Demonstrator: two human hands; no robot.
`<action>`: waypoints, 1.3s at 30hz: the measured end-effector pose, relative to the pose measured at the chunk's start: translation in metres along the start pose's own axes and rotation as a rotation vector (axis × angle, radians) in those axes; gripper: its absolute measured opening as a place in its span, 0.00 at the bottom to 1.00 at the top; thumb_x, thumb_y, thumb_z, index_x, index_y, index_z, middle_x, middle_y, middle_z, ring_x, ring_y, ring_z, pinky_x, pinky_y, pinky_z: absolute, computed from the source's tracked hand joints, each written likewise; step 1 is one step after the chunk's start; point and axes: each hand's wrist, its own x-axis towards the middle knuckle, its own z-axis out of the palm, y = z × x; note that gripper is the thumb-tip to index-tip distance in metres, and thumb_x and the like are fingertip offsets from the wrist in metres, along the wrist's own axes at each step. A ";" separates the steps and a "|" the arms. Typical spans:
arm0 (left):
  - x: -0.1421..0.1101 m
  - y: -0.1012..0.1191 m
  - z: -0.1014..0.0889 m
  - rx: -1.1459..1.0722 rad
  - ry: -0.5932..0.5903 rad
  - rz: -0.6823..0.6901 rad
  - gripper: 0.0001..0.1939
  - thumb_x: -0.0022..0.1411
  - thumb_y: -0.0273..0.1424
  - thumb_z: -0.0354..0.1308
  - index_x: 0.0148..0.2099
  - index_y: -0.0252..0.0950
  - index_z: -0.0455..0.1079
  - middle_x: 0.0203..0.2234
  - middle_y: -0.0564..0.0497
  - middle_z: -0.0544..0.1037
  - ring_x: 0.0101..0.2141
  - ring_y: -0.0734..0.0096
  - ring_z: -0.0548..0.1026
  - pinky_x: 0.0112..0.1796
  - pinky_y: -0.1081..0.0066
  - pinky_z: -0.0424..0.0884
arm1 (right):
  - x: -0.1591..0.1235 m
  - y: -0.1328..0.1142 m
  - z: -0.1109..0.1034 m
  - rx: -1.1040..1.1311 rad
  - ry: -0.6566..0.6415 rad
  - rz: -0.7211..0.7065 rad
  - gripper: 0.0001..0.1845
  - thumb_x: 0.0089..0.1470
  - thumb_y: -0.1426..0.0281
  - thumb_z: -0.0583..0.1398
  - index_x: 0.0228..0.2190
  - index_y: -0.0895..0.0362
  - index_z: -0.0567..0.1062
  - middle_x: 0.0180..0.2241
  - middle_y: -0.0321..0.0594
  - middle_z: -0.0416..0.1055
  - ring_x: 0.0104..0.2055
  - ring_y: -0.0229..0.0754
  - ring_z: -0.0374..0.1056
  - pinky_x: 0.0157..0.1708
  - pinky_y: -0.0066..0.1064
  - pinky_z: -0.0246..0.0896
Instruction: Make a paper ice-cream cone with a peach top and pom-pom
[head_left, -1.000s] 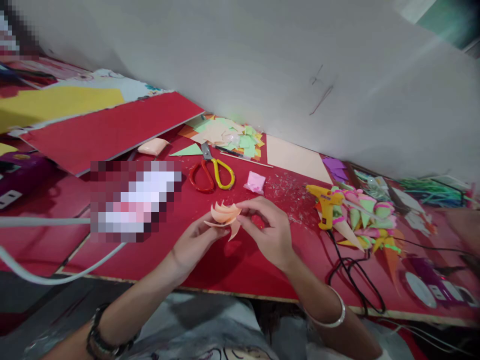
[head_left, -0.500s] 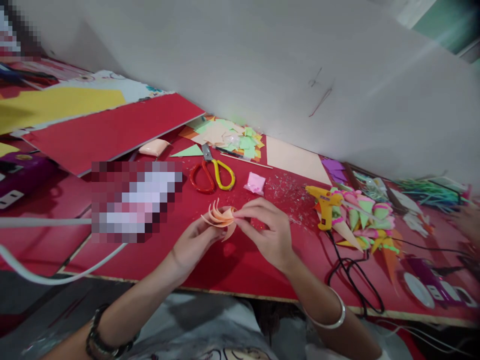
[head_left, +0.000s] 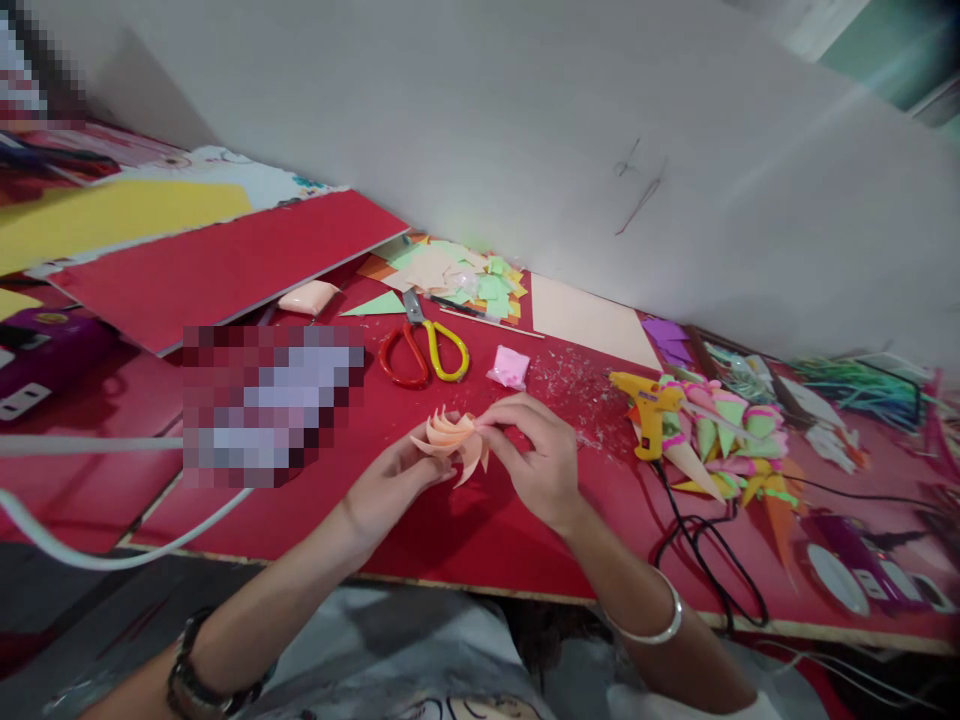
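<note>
Paper flower (head_left: 450, 432): peach, pointed petals fanned and curled, held up over the red desk (head_left: 487, 545); I'm using it as clock centre, 12 pointing away from the wearer.
Left hand (head_left: 397, 475): at 8 o'clock, gripping the flower, thumb in front, other fingers mostly hidden from my feed.
Right hand (head_left: 534, 455): at 3 to 4 o'clock, thumb and forefinger pinching the flower's 3 o'clock edge; exact spot between the tips I can't tell.
Scissors (head_left: 424, 345): between 11 and 12, lying flat, one red handle, one yellow.
Pink packet (head_left: 508, 367): 1 o'clock, near the right hand.
Paper scraps (head_left: 465, 275): 12 o'clock, farther off, mixed green, cream, orange.
Cream sheet (head_left: 589, 318): between 1 and 2, flat.
Glue gun (head_left: 649, 410): 3 o'clock, yellow, right by the paper cones (head_left: 727, 425).
Peach packet (head_left: 307, 297): between 10 and 11.
Red board (head_left: 232, 265): 10 o'clock, slanted.
</note>
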 end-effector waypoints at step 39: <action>0.028 0.082 -0.052 1.810 0.034 0.672 0.20 0.59 0.35 0.45 0.53 0.35 0.58 0.48 0.43 0.66 0.48 0.57 0.63 0.47 0.61 0.59 | 0.051 0.015 -0.016 -0.376 -0.256 0.009 0.08 0.53 0.68 0.52 0.30 0.57 0.70 0.29 0.37 0.69 0.30 0.35 0.63 0.29 0.26 0.54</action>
